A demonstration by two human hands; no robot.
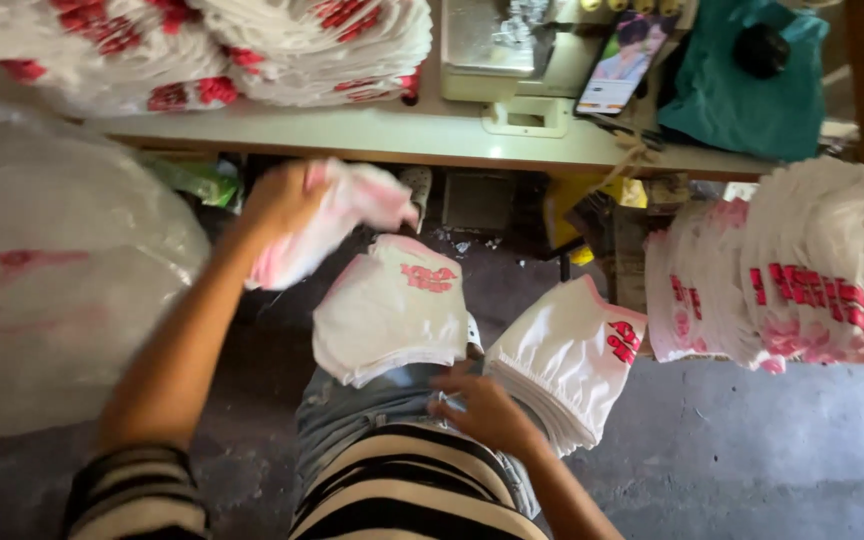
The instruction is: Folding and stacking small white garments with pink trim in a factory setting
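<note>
Striped sleeves lowest in view; right hand [487, 410] resting half-curled, fingers loose, against a stack of white cloth pieces [567, 365] on the lap, gripping nothing firmly. Left hand [282, 200] raised, closed around one blurred white-and-pink cloth piece [337, 215] above a second lap stack [392, 310]. Probably light, limp, floppy, unbreakable; best pinched at a hemmed edge. More stacks on the sewing table [372, 135].

A grey concrete floor [752, 450], stained and cracked, fills the lower part. Across the top runs a pale desk [352, 135] with a wooden edge, carrying a sewing machine [502, 50], a phone [622, 60] and a teal cloth [752, 85]. Daylight is soft.
</note>
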